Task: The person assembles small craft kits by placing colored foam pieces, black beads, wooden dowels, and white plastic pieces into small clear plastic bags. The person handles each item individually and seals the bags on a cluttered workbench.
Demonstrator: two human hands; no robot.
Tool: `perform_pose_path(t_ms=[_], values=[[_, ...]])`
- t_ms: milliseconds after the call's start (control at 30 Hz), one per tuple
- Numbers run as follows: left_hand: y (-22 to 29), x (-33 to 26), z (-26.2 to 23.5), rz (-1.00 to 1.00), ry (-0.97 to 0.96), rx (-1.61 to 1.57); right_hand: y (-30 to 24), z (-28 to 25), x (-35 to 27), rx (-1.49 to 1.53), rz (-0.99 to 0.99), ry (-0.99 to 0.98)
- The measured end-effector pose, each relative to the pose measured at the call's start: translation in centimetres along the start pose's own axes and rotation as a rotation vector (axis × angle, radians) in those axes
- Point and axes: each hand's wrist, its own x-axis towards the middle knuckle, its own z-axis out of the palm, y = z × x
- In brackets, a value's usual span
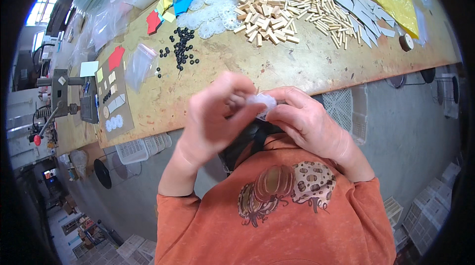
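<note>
Both hands meet above the table's near edge, close to my body, around a small whitish translucent piece (263, 101). It looks like one or more of the clear plastic discs, though the fingers hide much of it. My right hand (309, 119) is closed, pinching the piece between thumb and fingers. My left hand (210, 114) is slightly blurred, its fingers curled and its thumb against the piece's left side. Beyond the hands, a pile of similar translucent toothed discs (213, 13) lies on the table, with small black wheel-like rings (183, 47) scattered beside it.
On the worktable (222, 62) lie wooden blocks (267, 20), thin dowels (326, 15), grey cut cards (366, 15) and a small spool (406, 42). A brown sample board (118, 104) and zip bag (140, 67) are left, near a lever press (62, 94). A white basket (141, 149) stands below the edge.
</note>
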Motion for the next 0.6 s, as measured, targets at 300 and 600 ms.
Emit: perform_pose_path(t_ms=[300, 600], values=[[-2.3, 6.0, 0.7, 0.041, -0.057, 0.219, 0.8, -0.9, -1.9, -0.019, 0.038, 0.026], [-5.6, 14.0, 3.5, 0.323, 0.067, 0.640, 1.4, -1.4, -3.0, 0.033, 0.077, 0.052]])
